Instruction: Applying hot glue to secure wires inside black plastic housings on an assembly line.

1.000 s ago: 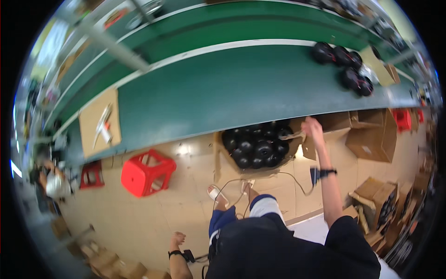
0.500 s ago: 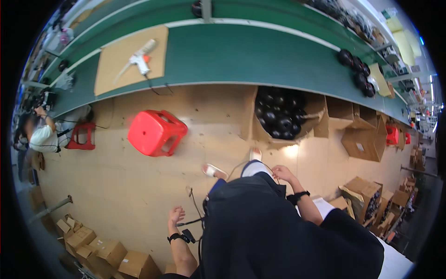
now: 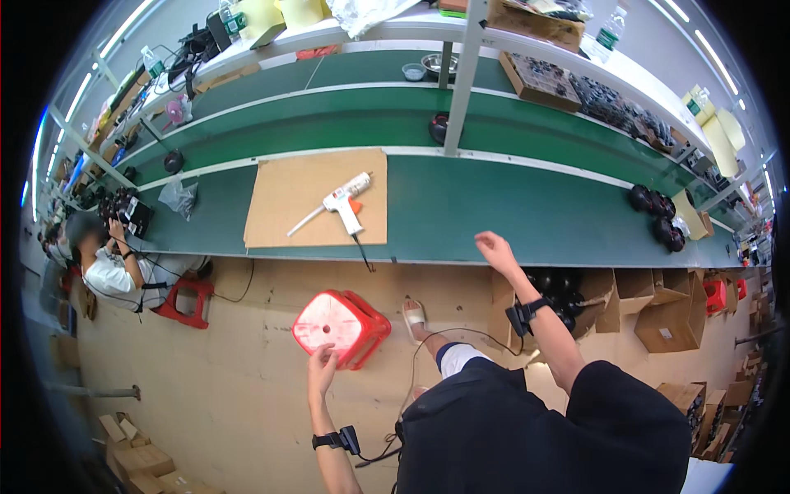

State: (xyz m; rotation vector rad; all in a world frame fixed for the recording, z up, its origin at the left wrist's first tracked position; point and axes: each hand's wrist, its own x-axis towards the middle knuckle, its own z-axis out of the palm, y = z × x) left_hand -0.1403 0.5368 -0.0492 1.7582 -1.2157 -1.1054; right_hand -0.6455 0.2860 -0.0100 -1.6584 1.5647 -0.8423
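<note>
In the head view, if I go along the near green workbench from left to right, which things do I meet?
Clear plastic bag → brown cardboard sheet → white glue gun lying on that sheet → the person's raised right hand at the bench edge → cluster of round black parts.

A red plastic stool [image 3: 341, 327] stands upright on the tan floor [image 3: 247, 387], just out from the near edge of the green table [image 3: 494, 214]. Its square seat has rounded corners and a small hole in the middle. The left hand [image 3: 320, 369] touches its near edge with open fingers [image 3: 326, 352].
</note>
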